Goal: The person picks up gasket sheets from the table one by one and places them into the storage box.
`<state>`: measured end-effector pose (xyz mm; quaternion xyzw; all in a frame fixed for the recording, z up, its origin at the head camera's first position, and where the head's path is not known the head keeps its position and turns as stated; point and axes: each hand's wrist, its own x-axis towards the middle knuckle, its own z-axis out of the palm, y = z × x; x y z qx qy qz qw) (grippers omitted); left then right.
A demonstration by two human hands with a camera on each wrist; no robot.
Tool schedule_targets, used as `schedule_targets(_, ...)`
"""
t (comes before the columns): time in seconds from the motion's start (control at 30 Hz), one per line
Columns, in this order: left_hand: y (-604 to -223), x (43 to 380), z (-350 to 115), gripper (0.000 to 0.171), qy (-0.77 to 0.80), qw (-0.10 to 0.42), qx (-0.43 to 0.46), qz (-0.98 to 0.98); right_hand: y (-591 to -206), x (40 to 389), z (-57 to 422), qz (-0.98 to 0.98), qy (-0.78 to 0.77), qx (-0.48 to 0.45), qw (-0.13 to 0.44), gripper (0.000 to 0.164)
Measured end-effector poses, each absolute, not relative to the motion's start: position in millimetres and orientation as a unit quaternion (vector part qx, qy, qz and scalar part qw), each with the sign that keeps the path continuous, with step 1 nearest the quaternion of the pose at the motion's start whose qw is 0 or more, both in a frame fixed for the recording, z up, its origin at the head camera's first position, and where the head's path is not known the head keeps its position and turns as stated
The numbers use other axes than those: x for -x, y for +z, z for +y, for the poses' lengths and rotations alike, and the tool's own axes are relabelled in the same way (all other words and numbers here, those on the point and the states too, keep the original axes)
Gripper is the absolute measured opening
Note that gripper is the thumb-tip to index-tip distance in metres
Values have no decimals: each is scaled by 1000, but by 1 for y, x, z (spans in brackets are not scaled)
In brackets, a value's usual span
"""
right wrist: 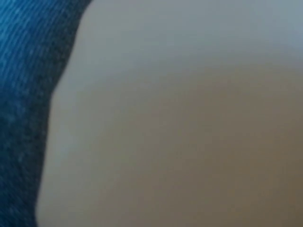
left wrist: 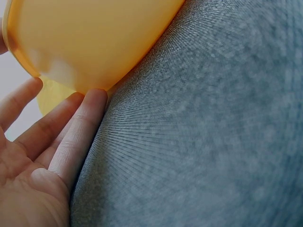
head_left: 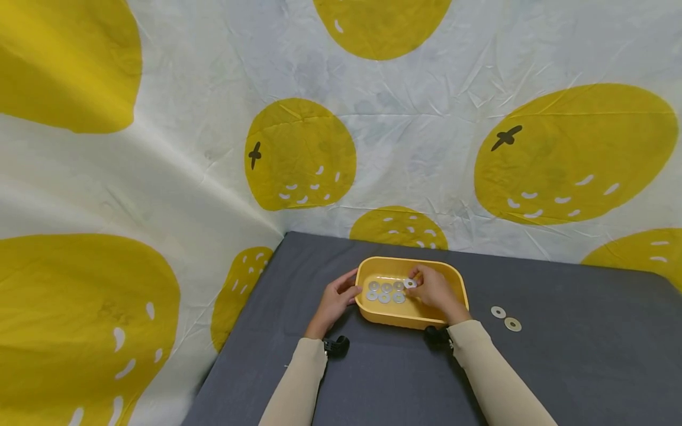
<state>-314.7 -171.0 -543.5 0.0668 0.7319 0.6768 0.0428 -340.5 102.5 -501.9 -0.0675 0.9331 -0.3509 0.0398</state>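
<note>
In the head view a yellow plastic bin point(head_left: 394, 320) stands on the dark cloth, with several flat metal washers point(head_left: 385, 297) laid in two rows on its floor. My right hand point(head_left: 434, 290) reaches inside and pinches one washer point(head_left: 409, 283) at the right end of the far row. At the bin's left end, my left hand point(head_left: 335, 300) holds the wall, thumb at the rim. The left wrist view shows fingers point(left wrist: 78, 127) of that hand against the outside of the bin point(left wrist: 94, 42). A blurred pale surface fills most of the right wrist view, hiding the right fingers.
Two more washers point(head_left: 505, 318) lie on the dark cloth point(head_left: 586, 349) to the right of the bin. Behind and to the left hangs a white curtain point(head_left: 405, 154) with yellow fruit shapes. Each wrist carries a black strapped device point(head_left: 337, 347).
</note>
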Motion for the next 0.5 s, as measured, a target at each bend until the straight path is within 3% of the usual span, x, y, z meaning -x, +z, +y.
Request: schedule_targets(0.5,-543,316,-165,50,674,37,-59,736,-501,346,107,926,-371,44,59,35)
